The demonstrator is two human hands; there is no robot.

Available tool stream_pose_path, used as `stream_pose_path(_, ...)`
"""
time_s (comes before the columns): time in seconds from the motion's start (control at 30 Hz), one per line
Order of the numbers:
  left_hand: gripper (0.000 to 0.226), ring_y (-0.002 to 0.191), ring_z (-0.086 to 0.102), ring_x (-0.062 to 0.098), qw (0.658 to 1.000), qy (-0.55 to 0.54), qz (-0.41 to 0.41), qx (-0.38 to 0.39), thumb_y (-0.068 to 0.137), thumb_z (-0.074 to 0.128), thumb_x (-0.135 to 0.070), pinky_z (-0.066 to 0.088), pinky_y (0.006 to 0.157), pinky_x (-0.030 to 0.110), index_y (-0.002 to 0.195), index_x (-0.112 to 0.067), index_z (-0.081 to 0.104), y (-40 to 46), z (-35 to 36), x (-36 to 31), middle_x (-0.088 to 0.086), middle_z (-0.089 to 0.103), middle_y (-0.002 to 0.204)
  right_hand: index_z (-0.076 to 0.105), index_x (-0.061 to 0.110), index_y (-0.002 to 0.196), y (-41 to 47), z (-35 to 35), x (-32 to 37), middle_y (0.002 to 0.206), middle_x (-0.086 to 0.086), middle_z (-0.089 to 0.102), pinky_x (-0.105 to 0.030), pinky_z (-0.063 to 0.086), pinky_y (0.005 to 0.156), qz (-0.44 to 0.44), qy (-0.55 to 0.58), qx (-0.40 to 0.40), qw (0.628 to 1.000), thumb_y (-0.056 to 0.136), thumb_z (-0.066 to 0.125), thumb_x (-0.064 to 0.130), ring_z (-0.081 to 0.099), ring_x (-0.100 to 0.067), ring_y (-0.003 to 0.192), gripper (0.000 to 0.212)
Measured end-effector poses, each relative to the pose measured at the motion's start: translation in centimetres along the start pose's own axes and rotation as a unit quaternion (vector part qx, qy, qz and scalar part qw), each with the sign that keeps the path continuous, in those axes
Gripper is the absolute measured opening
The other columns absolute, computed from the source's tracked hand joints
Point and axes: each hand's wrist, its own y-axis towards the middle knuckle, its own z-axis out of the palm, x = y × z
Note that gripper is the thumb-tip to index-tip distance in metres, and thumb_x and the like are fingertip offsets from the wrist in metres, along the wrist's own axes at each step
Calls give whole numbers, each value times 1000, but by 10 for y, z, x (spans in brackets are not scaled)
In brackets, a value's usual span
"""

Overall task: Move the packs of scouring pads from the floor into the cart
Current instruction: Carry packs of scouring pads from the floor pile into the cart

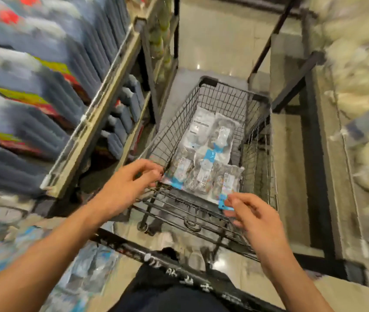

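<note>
A black wire cart point(255, 102) stands in the aisle in front of me. Several clear packs of scouring pads with blue and white labels point(206, 143) lie on its floor. Over the near end of the basket hangs a row of packs point(201, 176), held at both ends. My left hand point(131, 183) pinches the row's left edge at the cart's rim. My right hand point(253, 217) pinches the blue header card at the row's right corner. More packs point(84, 273) lie blurred on the floor at the lower left.
Shelving point(93, 122) with grey and red packaged goods rises close on the left. A dark metal rack with pale fluffy goods point(359, 75) lines the right. The cart's black handle point(179, 273) crosses just before my body. Tiled floor point(219, 37) extends beyond the cart.
</note>
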Motion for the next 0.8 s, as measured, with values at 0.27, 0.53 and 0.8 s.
stream_pose_path(0.27, 20, 89, 73, 17, 971, -136, -68, -183, 107, 53, -18, 52, 77, 29, 107, -18, 74, -123, 2, 18, 4, 80, 102, 81, 22, 95, -26, -3, 0, 99, 8, 81, -28, 55, 81, -50, -69, 129, 988, 101, 66, 16, 78, -11, 88, 17)
stream_pose_path(0.53, 18, 88, 71, 18, 886, -219, -150, -380, 107, 53, -16, 52, 71, 22, 110, -13, 71, -288, 39, 73, 7, 78, 100, 80, 22, 97, -72, 40, 3, 94, 3, 81, -31, 61, 83, -152, -134, 323, 925, 100, 67, 14, 78, -18, 90, 16)
stream_pose_path(0.8, 17, 97, 75, 22, 747, -286, -261, -541, 106, 58, -23, 53, 84, 37, 107, -22, 74, -455, 94, 167, -2, 81, 99, 78, 18, 97, -174, 144, -28, 93, -3, 81, -28, 62, 76, -159, -191, 501, 829, 98, 67, 12, 78, -18, 85, 12)
